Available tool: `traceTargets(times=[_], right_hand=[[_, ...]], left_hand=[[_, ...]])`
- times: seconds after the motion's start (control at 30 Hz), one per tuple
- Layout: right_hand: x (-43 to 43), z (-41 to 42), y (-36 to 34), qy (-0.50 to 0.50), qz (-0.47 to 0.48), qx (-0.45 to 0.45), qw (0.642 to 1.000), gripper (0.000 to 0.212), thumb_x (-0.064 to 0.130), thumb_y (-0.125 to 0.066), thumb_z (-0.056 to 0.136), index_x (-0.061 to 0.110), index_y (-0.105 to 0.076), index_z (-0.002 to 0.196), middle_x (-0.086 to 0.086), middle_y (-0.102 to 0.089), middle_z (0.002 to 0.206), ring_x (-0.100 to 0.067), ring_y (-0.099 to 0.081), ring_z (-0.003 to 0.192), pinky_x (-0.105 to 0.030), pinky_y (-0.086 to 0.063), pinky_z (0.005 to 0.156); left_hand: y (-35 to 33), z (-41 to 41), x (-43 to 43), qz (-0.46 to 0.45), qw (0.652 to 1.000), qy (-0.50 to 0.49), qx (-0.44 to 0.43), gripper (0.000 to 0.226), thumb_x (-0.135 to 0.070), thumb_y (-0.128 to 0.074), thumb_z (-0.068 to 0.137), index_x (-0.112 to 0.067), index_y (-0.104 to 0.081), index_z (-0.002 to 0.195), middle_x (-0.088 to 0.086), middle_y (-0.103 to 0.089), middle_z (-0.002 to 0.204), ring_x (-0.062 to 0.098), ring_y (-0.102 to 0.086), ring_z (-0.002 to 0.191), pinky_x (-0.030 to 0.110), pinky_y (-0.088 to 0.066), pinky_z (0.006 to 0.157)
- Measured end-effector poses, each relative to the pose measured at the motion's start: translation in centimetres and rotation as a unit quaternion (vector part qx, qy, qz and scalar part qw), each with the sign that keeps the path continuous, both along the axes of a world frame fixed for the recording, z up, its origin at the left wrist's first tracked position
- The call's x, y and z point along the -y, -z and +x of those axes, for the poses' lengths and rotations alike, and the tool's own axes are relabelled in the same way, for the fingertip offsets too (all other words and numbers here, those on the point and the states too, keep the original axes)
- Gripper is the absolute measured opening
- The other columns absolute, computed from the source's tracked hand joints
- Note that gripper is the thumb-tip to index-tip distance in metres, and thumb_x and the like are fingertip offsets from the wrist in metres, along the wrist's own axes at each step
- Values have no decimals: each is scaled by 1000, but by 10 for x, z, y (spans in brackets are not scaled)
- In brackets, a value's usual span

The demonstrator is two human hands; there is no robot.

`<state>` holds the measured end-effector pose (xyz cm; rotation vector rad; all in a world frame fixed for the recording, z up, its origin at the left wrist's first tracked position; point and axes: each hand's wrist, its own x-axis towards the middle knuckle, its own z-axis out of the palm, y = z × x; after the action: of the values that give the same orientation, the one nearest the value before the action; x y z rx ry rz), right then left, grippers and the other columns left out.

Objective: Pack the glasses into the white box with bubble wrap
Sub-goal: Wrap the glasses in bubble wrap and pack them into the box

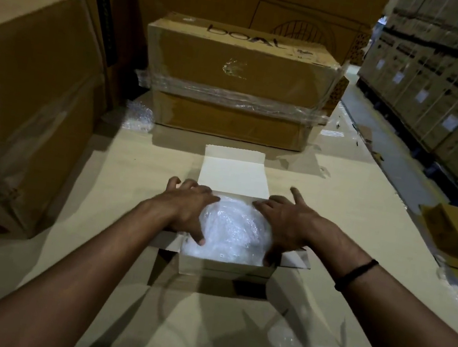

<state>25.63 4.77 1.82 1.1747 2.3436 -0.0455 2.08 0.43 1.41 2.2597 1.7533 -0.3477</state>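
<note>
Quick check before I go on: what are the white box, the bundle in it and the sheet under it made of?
White box: thin paperboard, matte, by its creased fold-out flaps. Bundle: clear bubble wrap, glossy, small bubbles glinting; contents hidden. Sheet: probably brown cardboard, matte; no cut edge shows.

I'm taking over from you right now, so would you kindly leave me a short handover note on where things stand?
Left hand: open, pressing the left side of the clear bubble-wrap bundle.
Right hand: open, pressing its right side.
The bundle sits inside the small white cardboard box; glasses not visible through the wrap.
Done: bundle in box.
To do: fold down the open lid flap.
</note>
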Motion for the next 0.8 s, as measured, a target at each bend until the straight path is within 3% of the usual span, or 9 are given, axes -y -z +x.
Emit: traceTargets(times=[0.13,0.23,0.43,0.53,0.6,0.8], right_hand=[[2,-2,-1,-9,11,46,999,121,76,-68,60,18,-16,153,-1,-22,160,-27,3,150,-66,14,111],[7,-11,9,-18,34,62,997,108,65,-69,71,11,-21,151,-11,-29,156,-33,2,149,-68,14,110],[11,-13,20,4,60,53,997,110,60,-73,69,7,-20,149,-14,-28,154,-35,-3,147,-68,10,110],[8,-11,-4,13,18,-12,1000,121,62,-79,61,15,-15,152,-5,-28,156,-28,-21,144,-54,-11,118],[4,-16,-17,9,-10,-71,997,123,57,-85,55,24,-17,152,5,-34,152,-24,-39,134,-40,-31,112],[-10,-39,-4,2,-77,-54,996,131,58,-86,54,34,-4,154,10,6,159,-32,-29,140,-40,-43,101]], left_hand=[[-1,2,0,-12,997,9,-75,118,-64,-77,63,-35,-8,154,0,-3,164,27,2,149,57,9,115],[11,11,-1,21,989,22,-143,127,-68,-77,60,-31,-1,155,4,3,163,32,3,148,58,10,115],[25,9,8,84,986,32,-142,128,-74,-72,60,-24,-3,155,8,-6,162,32,-6,147,57,3,115],[13,3,9,41,995,14,-92,122,-68,-74,64,-25,-5,155,3,-7,163,26,-4,148,55,4,117],[5,-1,9,1,999,-11,-49,119,-65,-74,66,-28,-7,155,0,-9,163,24,-3,149,54,5,116],[18,12,5,20,994,-16,-109,121,-63,-75,64,-23,-6,155,6,-14,161,33,-7,146,57,1,116]])
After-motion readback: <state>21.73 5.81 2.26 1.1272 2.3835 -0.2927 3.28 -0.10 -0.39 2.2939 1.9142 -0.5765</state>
